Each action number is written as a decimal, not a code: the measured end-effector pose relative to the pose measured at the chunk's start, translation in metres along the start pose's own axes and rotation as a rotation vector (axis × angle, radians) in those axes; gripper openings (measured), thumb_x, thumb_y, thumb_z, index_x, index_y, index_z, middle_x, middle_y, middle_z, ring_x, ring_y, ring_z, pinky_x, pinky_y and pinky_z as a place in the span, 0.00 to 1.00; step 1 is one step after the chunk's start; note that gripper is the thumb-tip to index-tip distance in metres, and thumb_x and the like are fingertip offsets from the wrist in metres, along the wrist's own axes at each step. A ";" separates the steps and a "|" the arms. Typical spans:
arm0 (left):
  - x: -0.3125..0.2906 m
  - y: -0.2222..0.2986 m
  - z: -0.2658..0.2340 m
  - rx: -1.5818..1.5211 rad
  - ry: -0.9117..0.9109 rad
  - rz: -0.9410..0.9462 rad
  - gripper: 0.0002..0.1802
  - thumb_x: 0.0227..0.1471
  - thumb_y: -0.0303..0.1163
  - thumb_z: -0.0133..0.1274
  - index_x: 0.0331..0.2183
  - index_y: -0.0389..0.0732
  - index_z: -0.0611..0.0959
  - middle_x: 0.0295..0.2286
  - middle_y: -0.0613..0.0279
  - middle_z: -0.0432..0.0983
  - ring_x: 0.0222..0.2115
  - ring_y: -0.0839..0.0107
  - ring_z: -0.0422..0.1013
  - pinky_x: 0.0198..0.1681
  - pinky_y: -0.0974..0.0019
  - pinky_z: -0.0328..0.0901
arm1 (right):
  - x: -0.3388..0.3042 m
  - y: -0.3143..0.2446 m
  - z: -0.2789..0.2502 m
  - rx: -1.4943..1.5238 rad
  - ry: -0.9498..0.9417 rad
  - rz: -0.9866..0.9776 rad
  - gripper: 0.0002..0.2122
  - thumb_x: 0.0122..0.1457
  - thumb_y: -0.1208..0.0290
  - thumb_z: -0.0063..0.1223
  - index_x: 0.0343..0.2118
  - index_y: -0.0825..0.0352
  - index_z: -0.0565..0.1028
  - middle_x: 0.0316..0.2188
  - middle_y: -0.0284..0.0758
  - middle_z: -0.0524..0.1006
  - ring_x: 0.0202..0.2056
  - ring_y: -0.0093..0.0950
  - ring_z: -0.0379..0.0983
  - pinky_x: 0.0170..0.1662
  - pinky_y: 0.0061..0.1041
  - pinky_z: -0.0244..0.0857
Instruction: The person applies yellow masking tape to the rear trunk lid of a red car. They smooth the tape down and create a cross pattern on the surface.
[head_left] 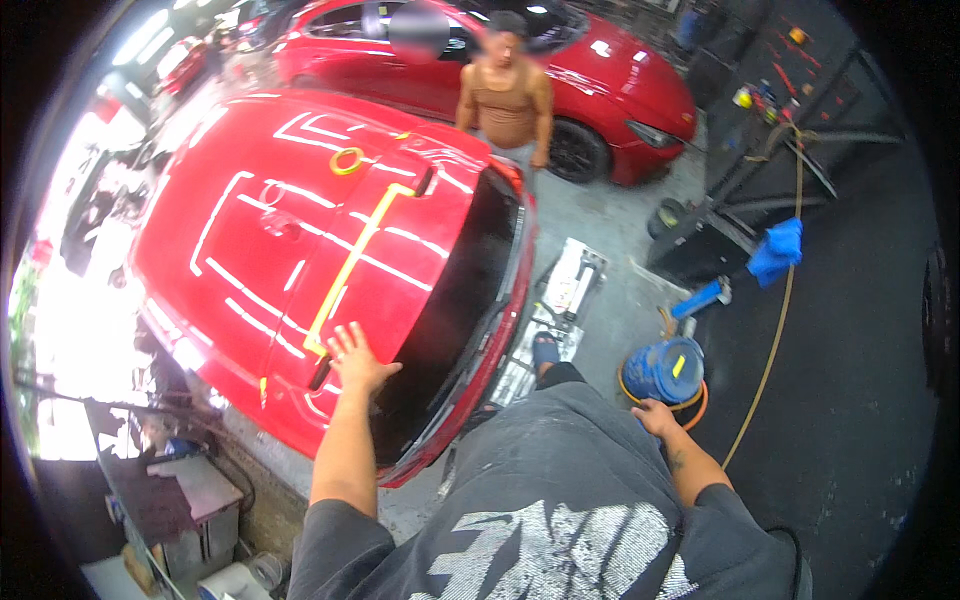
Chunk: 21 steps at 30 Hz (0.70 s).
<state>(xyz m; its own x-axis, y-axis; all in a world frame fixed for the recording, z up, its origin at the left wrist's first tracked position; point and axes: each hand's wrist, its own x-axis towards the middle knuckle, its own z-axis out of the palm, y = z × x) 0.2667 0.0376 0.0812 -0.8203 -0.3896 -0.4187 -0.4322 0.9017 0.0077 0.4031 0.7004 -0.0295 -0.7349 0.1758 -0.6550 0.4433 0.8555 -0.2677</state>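
Note:
My left hand (357,362) is spread out over the glossy red car (230,220) in front of me, beside a long strip of yellow tape (355,262). Its fingertips are at the near end of that strip, close to a dark slot in the red panel. A roll of yellow tape (347,161) lies farther across the same panel. Low at my right side hangs my right hand (656,416), its fingers curled in. It appears in front of a blue bucket (664,372); whatever it may hold is hidden.
A person (508,100) stands between this car and a second red car (640,80). Near my foot, a long white and grey metal piece (572,285) lies on the floor. To the right are a black metal frame (720,200), a blue cloth (776,252) and a hanging hose (765,400).

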 end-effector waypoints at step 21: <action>0.033 0.009 -0.023 -0.142 -0.055 -0.104 0.67 0.57 0.74 0.47 0.73 0.32 0.42 0.75 0.45 0.31 0.76 0.48 0.30 0.76 0.45 0.36 | 0.026 -0.013 -0.063 -0.031 -0.036 0.016 0.31 0.62 0.52 0.63 0.61 0.71 0.75 0.53 0.50 0.81 0.54 0.45 0.79 0.59 0.36 0.71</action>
<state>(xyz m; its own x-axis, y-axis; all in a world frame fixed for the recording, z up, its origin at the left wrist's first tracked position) 0.2267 0.0281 0.0885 -0.7483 -0.4648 -0.4733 -0.5653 0.8202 0.0883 0.3460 0.7248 0.0007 -0.7088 0.1728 -0.6839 0.4382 0.8676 -0.2349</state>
